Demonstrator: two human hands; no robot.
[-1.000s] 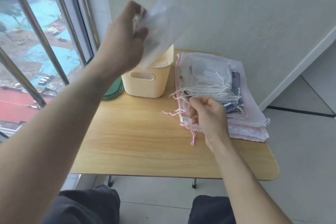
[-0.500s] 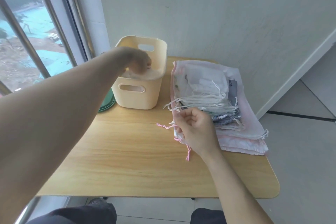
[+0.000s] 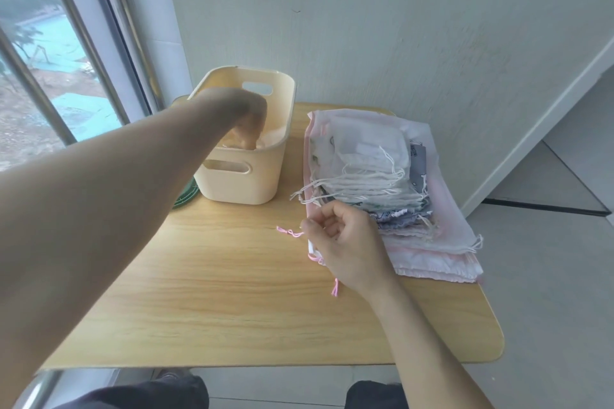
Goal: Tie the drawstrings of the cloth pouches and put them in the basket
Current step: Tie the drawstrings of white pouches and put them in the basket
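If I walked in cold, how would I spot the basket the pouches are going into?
Start at the wooden table against the pale wall. At its far left corner, beside the window, stands the basket, left of the stack of cloth pouches. It is the only rigid thing there: a cream plastic tub with rounded corners and slot handles, the left hand reaching inside.

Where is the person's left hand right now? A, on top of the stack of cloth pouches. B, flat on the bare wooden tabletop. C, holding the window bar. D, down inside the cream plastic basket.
D: the left hand reaches over the rim of the cream plastic basket and sits inside it, while the right hand is at the near edge of the stack of cloth pouches.
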